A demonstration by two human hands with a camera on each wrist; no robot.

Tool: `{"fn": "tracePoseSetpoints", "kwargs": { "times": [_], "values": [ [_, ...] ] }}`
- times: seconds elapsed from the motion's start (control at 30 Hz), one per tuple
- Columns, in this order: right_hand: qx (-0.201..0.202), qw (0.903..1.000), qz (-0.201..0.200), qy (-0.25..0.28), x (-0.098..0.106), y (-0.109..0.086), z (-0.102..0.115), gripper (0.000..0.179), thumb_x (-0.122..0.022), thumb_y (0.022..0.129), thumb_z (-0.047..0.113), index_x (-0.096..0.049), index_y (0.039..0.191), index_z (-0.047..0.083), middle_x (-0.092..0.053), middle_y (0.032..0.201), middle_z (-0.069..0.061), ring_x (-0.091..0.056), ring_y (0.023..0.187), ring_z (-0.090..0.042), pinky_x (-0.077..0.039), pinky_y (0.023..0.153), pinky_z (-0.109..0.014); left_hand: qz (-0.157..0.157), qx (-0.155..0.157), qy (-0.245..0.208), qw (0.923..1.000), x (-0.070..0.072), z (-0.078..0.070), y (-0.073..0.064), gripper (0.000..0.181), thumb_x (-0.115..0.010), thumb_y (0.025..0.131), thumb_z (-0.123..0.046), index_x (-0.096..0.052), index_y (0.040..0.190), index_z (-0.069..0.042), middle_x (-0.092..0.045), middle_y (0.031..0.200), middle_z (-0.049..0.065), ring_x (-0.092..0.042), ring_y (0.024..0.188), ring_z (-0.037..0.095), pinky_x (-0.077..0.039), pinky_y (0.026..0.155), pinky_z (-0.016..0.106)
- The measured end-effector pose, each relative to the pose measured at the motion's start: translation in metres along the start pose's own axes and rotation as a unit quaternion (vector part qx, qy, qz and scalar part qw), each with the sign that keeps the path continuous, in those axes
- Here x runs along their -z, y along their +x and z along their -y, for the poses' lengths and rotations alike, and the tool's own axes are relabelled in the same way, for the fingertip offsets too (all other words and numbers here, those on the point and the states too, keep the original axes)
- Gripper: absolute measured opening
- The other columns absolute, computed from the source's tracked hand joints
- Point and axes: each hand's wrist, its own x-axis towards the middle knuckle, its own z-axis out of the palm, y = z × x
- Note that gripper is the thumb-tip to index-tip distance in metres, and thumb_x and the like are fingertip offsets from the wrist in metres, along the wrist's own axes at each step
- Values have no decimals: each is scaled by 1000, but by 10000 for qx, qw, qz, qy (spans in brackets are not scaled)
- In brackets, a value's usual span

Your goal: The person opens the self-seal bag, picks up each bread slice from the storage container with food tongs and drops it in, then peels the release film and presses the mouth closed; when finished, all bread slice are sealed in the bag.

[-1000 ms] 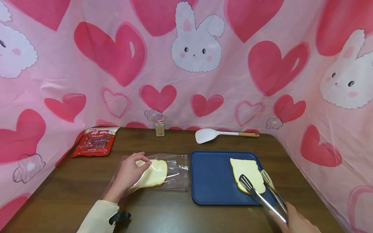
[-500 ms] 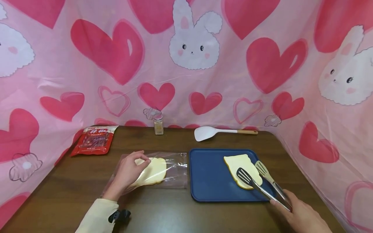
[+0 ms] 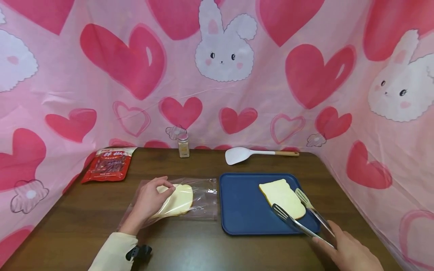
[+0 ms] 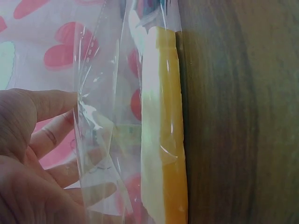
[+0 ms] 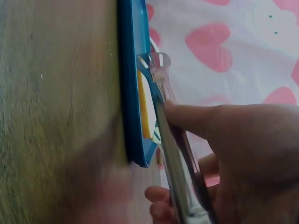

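In the head view my left hand (image 3: 147, 201) pinches the upper film of a clear plastic bag (image 3: 207, 199) between thumb and index finger. A bread slice (image 3: 181, 199) with a yellow crust lies flat inside; the left wrist view shows the film (image 4: 96, 116) raised off it. My right hand (image 3: 350, 248) grips metal tongs (image 3: 303, 227) with slotted heads, their arms spread apart. Another bread slice (image 3: 283, 194) lies angled on the right part of a blue tray (image 3: 244, 205). One tong head is at its near-left edge, the other beside its right edge.
A red snack packet (image 3: 110, 165) lies at the back left of the brown table (image 3: 190, 244). A small seasoning jar (image 3: 184, 146) and a white spatula (image 3: 239, 155) with a wooden handle are along the back. Pink heart-patterned cloth (image 3: 183, 86) walls the table.
The slice on the tray has turned and shifted slightly left and back. The near tong head has moved from on top of it to its near-left edge. My left hand stays pinching the bag.
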Motion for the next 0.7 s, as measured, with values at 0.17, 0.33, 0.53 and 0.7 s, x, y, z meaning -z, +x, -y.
{"fn": "tracePoseSetpoints", "kwargs": {
  "times": [0.17, 0.33, 0.53, 0.7],
  "values": [
    [-37, 9999, 30, 96, 1, 6, 1, 114, -61, 87, 81, -40, 143, -16, -62, 118, -38, -63, 97, -42, -57, 82, -70, -60, -25, 13, 10000, 1, -2, -1, 14, -73, 99, -24, -80, 104, -14, -57, 154, 22, -46, 146, 52, -30, 119, 74],
    [-277, 9994, 228, 33, -4, 8, 9, 124, -58, 82, 89, -39, 142, -18, -60, 118, -39, -63, 97, -44, -58, 83, -70, 1, 125, -35, 9999, -1, 0, -2, 14, -73, 99, -26, -80, 104, -15, -56, 155, 22, -43, 147, 53, -29, 119, 75],
    [-62, 9998, 199, -10, -2, 9, 11, 116, -58, 86, 84, -40, 145, -15, -62, 121, -38, -64, 98, -44, -57, 83, -72, -51, 124, -6, 9999, -1, 0, -1, 15, -73, 99, -26, -80, 105, -16, -56, 155, 21, -44, 147, 52, -29, 119, 75],
    [39, 9999, 100, -5, -4, 11, 9, 111, -62, 86, 81, -43, 144, -11, -66, 111, -28, -63, 91, -37, -58, 80, -68, -69, 38, 33, 10000, 1, -3, 0, 15, -73, 99, -27, -81, 106, -16, -57, 155, 21, -44, 147, 52, -29, 119, 74]
  ]
}}
